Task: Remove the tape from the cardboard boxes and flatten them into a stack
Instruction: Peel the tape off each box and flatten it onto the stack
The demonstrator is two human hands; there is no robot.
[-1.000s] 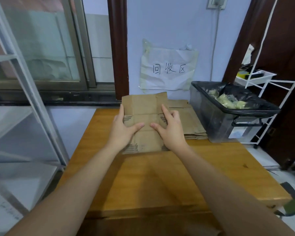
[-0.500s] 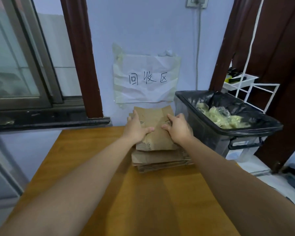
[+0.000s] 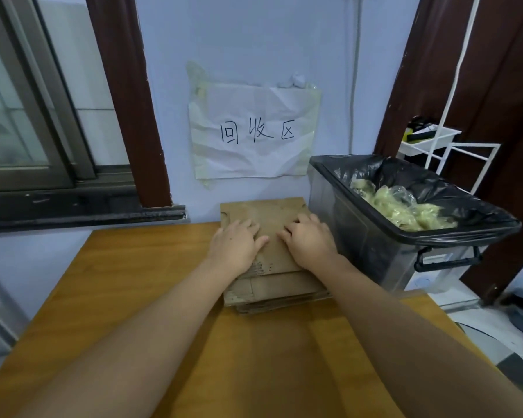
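Both palms lie flat: the left hand (image 3: 237,242) and right hand (image 3: 307,239) press the flattened box (image 3: 267,214) down with straight fingers, gripping nothing, probably to seat it squarely on the stack (image 3: 277,292) at the counter's (image 3: 118,285) far edge, beside the bin (image 3: 375,251) for peeled tape.

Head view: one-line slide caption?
Both hands, left hand and right hand, press a flattened box onto the cardboard stack beside the bin.

— What was the counter (image 3: 151,297) made of?
— Smooth wood with a slight sheen. The flattened boxes (image 3: 272,285) were matt brown cardboard; the bin liner (image 3: 477,212) was glossy black plastic.
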